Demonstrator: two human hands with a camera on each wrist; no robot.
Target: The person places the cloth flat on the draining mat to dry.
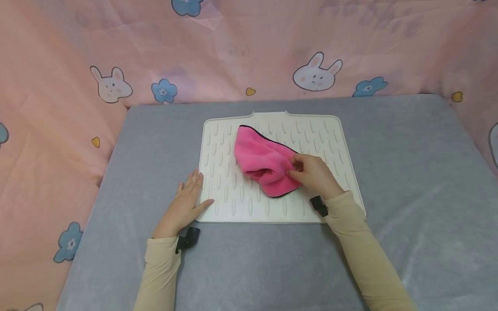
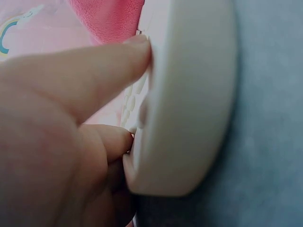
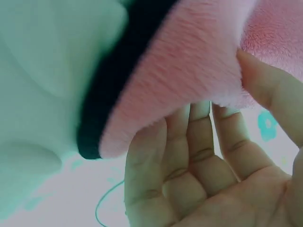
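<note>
A pink plush cloth [image 1: 256,149] with a dark edging lies bunched on a cream draining mat [image 1: 241,207] with raised oval ridges. My right hand [image 1: 315,172] pinches the cloth's right side between thumb and fingers. In the right wrist view the thumb lies on one face of the pink cloth [image 3: 189,61] and the fingers are behind it. At the mat's lower left corner my left hand [image 1: 184,205] rests with straight fingers along the left edge, the thumb on the mat's surface. The left wrist view shows that thumb at the mat's thick rim [image 2: 184,104].
The mat lies on a grey cloth-covered table [image 1: 420,194]. Behind and to the left hangs a pink curtain [image 1: 233,52] printed with rabbits and flowers. Each wrist carries a small black camera, one of them the left camera [image 1: 188,239].
</note>
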